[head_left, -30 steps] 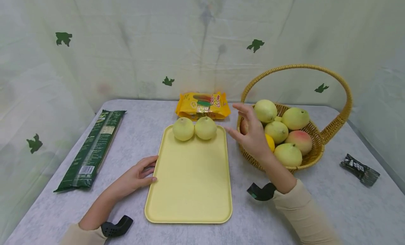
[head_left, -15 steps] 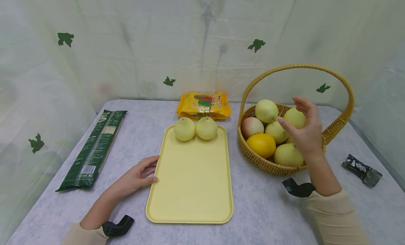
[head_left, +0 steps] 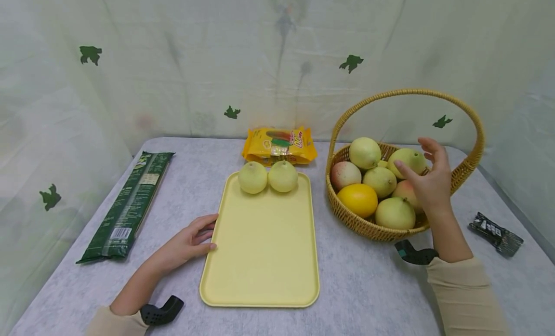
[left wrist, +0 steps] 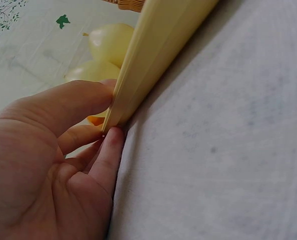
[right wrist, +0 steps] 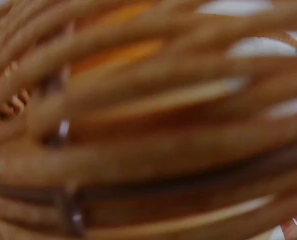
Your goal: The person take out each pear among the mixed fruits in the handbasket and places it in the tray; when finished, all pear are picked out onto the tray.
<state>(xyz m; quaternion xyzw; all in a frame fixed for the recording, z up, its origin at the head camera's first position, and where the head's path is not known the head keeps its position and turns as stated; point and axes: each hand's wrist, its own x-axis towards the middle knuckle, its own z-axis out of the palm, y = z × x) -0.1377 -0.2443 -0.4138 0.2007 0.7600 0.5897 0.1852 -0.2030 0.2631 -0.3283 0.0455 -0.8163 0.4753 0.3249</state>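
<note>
In the head view my left hand [head_left: 186,242] touches the left edge of a pale yellow tray [head_left: 260,244] with thumb and fingers. The left wrist view shows the thumb and fingertips against the tray's rim [left wrist: 126,95]. Two pale green pears [head_left: 253,177] sit side by side at the tray's far end. My right hand [head_left: 433,181] is at the right side of a wicker basket [head_left: 362,227], thumb and fingers spread around a green pear [head_left: 407,161]; contact cannot be told. Basket weave [right wrist: 153,165] fills the right wrist view, blurred, and hides that hand.
The basket also holds several fruits, including a yellow one [head_left: 357,200] and a pinkish peach [head_left: 345,175], under a tall arched handle [head_left: 412,91]. A yellow snack packet [head_left: 279,144] lies behind the tray, a long green packet [head_left: 127,206] left, a small black packet [head_left: 495,234] right.
My right hand has moved right, from beside the basket's left rim across the fruit to its right side, uncovering the yellow fruit and the peach. The left hand has stayed at the tray.
</note>
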